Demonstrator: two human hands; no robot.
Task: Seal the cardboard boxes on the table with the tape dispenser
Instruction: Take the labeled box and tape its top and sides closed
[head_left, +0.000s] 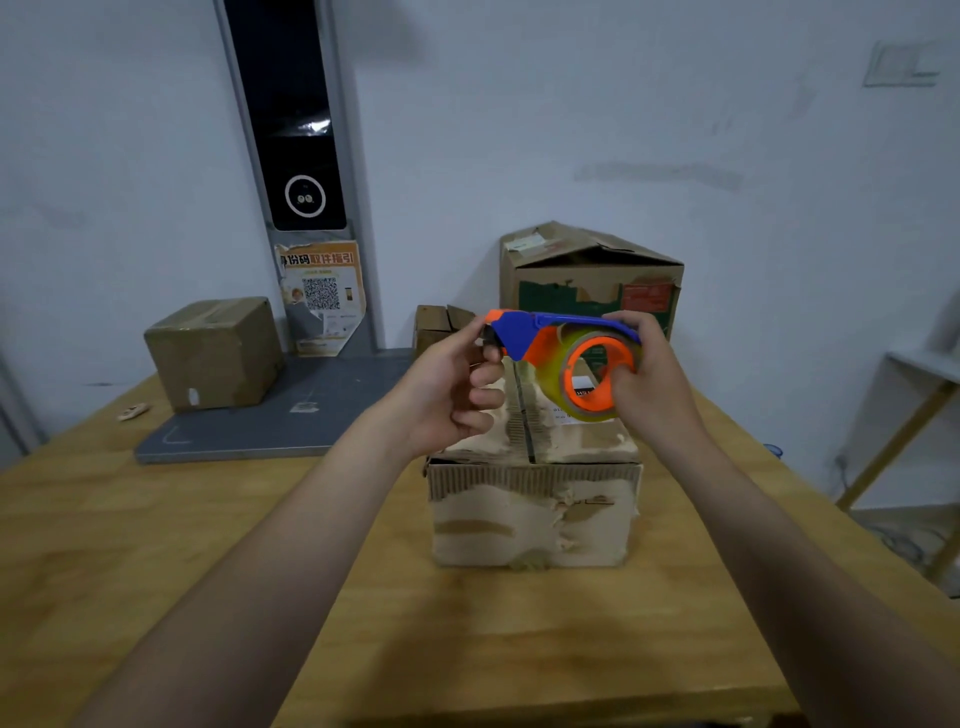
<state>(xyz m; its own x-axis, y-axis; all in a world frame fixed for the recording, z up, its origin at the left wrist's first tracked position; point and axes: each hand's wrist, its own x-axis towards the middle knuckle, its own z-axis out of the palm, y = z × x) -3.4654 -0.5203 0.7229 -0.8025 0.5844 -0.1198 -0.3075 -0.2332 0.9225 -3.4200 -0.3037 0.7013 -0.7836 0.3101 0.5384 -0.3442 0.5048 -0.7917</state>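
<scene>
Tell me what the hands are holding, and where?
Both hold the blue-and-orange plastic tape dispenser: the right hand grips its roll end, the left hand pinches its front tip.

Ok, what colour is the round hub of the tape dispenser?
Orange, seen clearly in the head view; the tape dispenser has a blue top.

Blue-orange tape dispenser held level over torn box, flaps shut, seam untaped, worktop centre. Cube box far left; tall box far behind, flaps peaked.
</scene>
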